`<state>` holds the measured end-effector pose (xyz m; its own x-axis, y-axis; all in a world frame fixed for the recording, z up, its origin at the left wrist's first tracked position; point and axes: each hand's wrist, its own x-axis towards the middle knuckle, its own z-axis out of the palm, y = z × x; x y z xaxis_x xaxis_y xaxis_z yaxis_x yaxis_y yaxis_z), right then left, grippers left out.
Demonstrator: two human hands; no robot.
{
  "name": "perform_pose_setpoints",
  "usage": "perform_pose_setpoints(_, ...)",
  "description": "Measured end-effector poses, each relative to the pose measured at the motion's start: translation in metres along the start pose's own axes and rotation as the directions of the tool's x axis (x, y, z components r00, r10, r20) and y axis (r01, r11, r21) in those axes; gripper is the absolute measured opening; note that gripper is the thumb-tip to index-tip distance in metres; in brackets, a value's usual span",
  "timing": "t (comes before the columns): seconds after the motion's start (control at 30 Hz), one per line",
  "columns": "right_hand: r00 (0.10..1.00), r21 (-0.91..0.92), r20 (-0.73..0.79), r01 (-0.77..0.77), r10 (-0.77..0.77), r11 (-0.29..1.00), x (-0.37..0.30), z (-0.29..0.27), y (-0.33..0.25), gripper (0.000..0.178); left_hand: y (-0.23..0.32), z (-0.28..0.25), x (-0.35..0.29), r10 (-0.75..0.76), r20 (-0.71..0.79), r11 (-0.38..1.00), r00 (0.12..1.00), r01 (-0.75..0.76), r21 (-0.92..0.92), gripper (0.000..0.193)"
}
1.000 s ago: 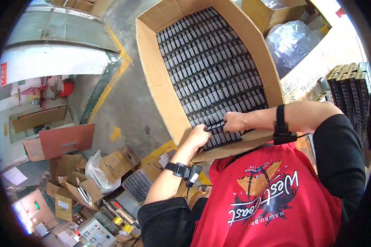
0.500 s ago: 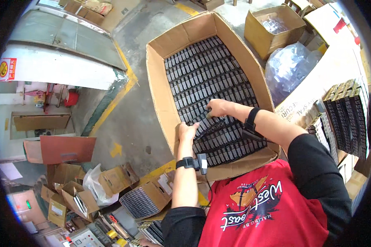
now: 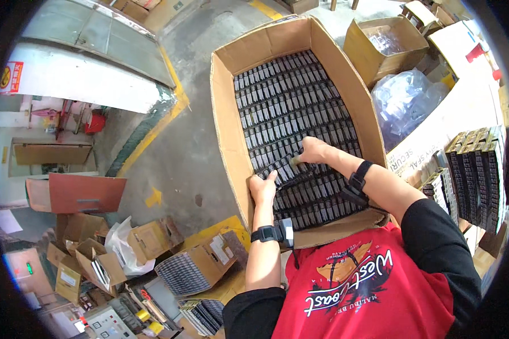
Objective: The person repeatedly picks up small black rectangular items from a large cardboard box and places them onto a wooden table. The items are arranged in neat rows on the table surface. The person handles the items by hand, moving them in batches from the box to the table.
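A large open cardboard box (image 3: 227, 127) stands in front of me, filled with neat rows of small black-and-grey pieces (image 3: 291, 99). My left hand (image 3: 262, 187) is closed at the left end of one such row (image 3: 285, 174), near the box's left wall. The fingers of my right hand (image 3: 313, 151) are closed on the same row's other end, farther right. This row slants across the rows around it, in the box's nearer half. My fingers hide its ends, and the exact kind of piece is too small to tell.
Stacks of similar dark pieces (image 3: 475, 175) stand on the white table at the right. A clear plastic bag (image 3: 404, 104) and another open carton (image 3: 359, 53) lie beyond the box's right side. Several cartons (image 3: 99, 265) and a box of similar pieces (image 3: 223, 254) sit at lower left.
The view has shifted, so the box appears slightly farther right. Both hands keep hold of the row, which now lies closer in line with the rows around it.
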<state>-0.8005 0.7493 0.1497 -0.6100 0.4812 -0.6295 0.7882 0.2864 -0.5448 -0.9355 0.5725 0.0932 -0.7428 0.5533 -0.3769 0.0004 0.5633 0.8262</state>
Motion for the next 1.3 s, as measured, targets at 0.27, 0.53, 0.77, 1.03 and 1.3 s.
perform_pose_setpoints(0.27,0.931,-0.192,-0.301,0.154,-0.208,0.969,0.031,-0.029,-0.031,0.052,0.056,-0.008,-0.015,-0.156,0.042,0.800,0.987,0.101,0.592,0.056)
perform_pose_setpoints(0.53,0.756,0.034,-0.555,0.439,-0.348,0.898,0.202,-0.070,-0.098,0.040,0.065,-0.004,-0.019,-0.311,0.047,0.744,0.949,0.212,0.634,0.063)
perform_pose_setpoints(0.77,0.768,0.028,-0.620,0.225,-0.159,0.974,0.259,-0.058,-0.126,0.036,0.071,-0.004,-0.020,-0.382,0.056,0.705,0.922,0.252,0.662,0.062)
perform_pose_setpoints(1.03,0.764,0.110,-0.644,0.123,-0.024,0.986,0.250,-0.065,-0.140,0.034,0.065,-0.005,-0.012,-0.377,0.072,0.710,0.923,0.238,0.663,0.064)
perform_pose_setpoints(1.3,0.567,0.069,-0.813,0.315,-0.129,0.947,0.206,-0.075,-0.159,0.032,0.062,-0.008,-0.013,-0.346,0.076,0.724,0.935,0.215,0.656,0.061)
